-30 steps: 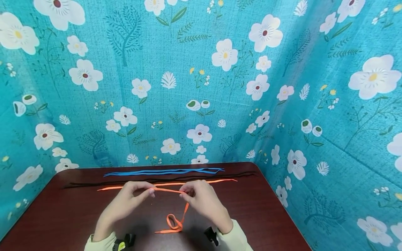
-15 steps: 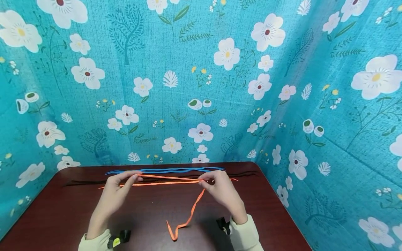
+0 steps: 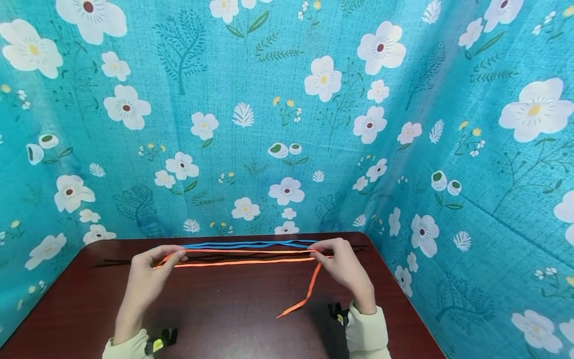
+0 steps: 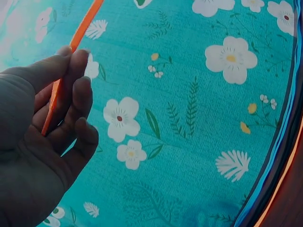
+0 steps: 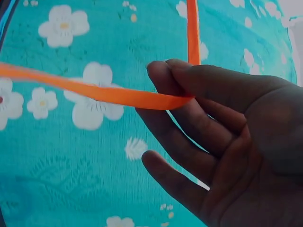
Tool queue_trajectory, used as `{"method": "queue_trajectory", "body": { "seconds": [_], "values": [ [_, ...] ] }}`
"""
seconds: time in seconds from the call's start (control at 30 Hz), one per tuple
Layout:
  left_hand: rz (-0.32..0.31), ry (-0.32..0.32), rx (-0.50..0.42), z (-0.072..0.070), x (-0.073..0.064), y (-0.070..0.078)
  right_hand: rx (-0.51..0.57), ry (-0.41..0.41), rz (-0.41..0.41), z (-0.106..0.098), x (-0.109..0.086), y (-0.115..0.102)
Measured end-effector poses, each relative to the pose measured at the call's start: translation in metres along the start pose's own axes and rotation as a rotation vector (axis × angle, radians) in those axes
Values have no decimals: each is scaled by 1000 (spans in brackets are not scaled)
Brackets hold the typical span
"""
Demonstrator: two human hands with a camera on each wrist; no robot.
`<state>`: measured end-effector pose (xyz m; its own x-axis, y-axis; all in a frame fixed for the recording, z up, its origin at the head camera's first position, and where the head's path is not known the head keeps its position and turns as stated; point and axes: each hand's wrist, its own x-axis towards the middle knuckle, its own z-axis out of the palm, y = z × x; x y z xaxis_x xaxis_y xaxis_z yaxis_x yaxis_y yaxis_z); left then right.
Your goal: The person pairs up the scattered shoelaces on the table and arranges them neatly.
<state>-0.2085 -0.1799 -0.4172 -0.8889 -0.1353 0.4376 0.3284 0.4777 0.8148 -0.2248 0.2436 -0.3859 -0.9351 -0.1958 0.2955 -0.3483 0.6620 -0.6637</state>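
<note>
An orange flat shoelace (image 3: 251, 251) is stretched nearly level between my two hands over the table. My left hand (image 3: 142, 279) pinches it near one end between thumb and forefinger; in the left wrist view a short end of the shoelace (image 4: 52, 106) runs down across the palm. On the other side my right hand (image 3: 347, 269) pinches it between thumb and fingertips. From there a free tail hangs down toward the tabletop, its tip pointing left. The right wrist view shows the shoelace (image 5: 128, 98) bending sharply at the pinch.
Behind the held lace, a second orange shoelace (image 3: 242, 262) lies straight across the dark red table (image 3: 224, 319). Farther back lie black laces (image 3: 114, 262) and blue laces (image 3: 242, 245). A flowered teal curtain (image 3: 251, 164) hangs along the table's back and right side.
My hands have moved apart and slightly away from me, the right sliding along the shoelace. The span between them has lengthened, and the looped tail has straightened and shortened, shifting right.
</note>
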Motion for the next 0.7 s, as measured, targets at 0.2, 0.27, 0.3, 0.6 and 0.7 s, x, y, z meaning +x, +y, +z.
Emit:
{"method": "queue_trajectory", "body": {
  "seconds": [0.2, 0.27, 0.3, 0.6, 0.7],
  "values": [
    [-45, 111, 23, -3, 1, -6, 1, 3, 22, -15, -5, 13],
    [-59, 133, 26, -4, 1, -7, 3, -3, 27, -20, -7, 17],
    [-62, 141, 32, -5, 1, -8, 6, -7, 27, -23, -8, 19],
    [-90, 204, 61, -11, 2, -14, 8, -99, -21, -49, -19, 43],
    [-106, 214, 44, -15, 2, -17, 13, -134, -6, -57, -23, 53]
  ]
}}
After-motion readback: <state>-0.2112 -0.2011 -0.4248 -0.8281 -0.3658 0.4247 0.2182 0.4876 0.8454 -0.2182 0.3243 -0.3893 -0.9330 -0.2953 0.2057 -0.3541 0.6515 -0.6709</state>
